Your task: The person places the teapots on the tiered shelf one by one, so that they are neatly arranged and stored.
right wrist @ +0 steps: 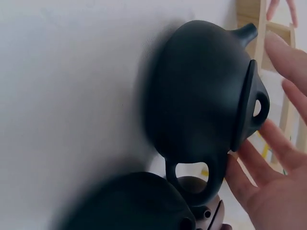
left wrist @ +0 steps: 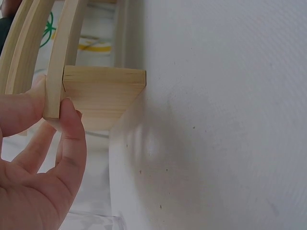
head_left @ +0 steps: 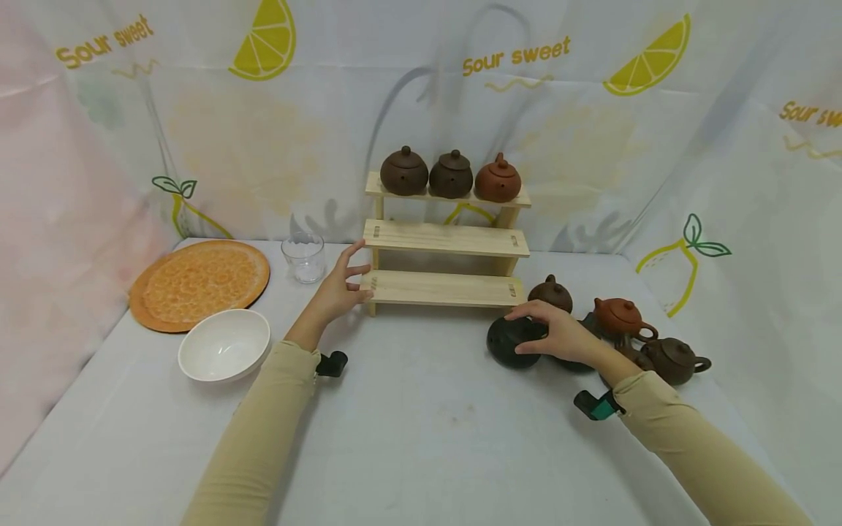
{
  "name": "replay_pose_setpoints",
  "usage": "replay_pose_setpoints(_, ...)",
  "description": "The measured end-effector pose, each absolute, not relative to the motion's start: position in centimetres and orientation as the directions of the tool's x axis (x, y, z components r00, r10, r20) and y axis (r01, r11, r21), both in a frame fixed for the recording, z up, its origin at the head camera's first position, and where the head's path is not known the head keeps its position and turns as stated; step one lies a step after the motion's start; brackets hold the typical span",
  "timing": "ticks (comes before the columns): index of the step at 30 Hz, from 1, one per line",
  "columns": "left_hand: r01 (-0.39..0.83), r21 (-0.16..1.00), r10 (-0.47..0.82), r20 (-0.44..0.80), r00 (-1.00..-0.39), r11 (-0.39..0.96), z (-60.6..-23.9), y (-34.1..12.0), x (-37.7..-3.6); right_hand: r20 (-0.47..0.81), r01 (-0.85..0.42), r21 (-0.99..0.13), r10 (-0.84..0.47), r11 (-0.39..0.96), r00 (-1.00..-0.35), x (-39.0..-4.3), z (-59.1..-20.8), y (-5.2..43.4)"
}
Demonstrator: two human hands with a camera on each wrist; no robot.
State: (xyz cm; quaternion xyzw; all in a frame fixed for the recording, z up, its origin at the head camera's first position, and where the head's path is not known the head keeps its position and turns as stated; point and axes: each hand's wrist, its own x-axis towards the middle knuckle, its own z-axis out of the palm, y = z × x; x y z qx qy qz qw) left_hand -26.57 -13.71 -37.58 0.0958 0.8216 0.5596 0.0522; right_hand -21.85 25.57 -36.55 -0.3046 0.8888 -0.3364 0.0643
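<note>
Head view: white table [head_left: 421,438] under lemon-printed "Sour sweet" backdrop [head_left: 592,109].

Backdrop cloth [head_left: 421,109], 11 o'clock: "Sour sweet", yellow lettering beside a lemon slice.
Backdrop cloth, 12 o'clock: "Sour sweet", yellow lettering above the wooden shelf [head_left: 447,241].
Backdrop cloth, 2 o'clock: "Sour swe", cut off by the frame edge.
Teapots, bowl, plate, glass: no legible markings.

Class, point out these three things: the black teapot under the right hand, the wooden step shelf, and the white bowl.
black teapot [right wrist: 201,96], right wrist view, on its round body.
wooden step shelf [head_left: 447,239], head view, on the middle step.
white bowl [head_left: 224,345], head view, on its inside.
</note>
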Motion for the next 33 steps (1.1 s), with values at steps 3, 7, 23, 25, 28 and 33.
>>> replay_pose_setpoints(3,0.102,0.928,0.216,0.024,-0.976,0.359,-37.6,-13.8,-26.5,0.048,-0.522,-0.584,-0.616,0.622,-0.786,-22.1,-36.6,25.6)
replay_pose_setpoints(7,0.110,0.927,0.211,0.035,-0.977,0.358,-38.5,-14.0,-27.2,0.001,-0.541,-0.531,-0.637,0.653,-0.770,-22.4,-36.8,25.5)
replay_pose_setpoints(23,0.094,0.925,0.204,0.018,-0.979,0.367,-38.7,-13.9,-27.5,0.053,-0.664,-0.603,-0.808,0.443,-0.587,-22.2,-37.2,23.7)
replay_pose_setpoints(25,0.092,0.925,0.201,0.018,-0.979,0.368,-38.7,-13.9,-27.5,0.040,-0.655,-0.612,-0.809,0.443,-0.586,-21.8,-37.2,23.0)
replay_pose_setpoints(28,0.096,0.927,0.205,0.021,-0.978,0.364,-38.6,-13.9,-27.4,0.051,-0.642,-0.585,-0.768,0.495,-0.639,-21.1,-37.5,22.2)
replay_pose_setpoints(33,0.108,0.927,0.213,0.032,-0.977,0.359,-38.6,-13.9,-27.3,0.097,-0.570,-0.548,-0.630,0.612,-0.771,-20.1,-37.8,22.0)
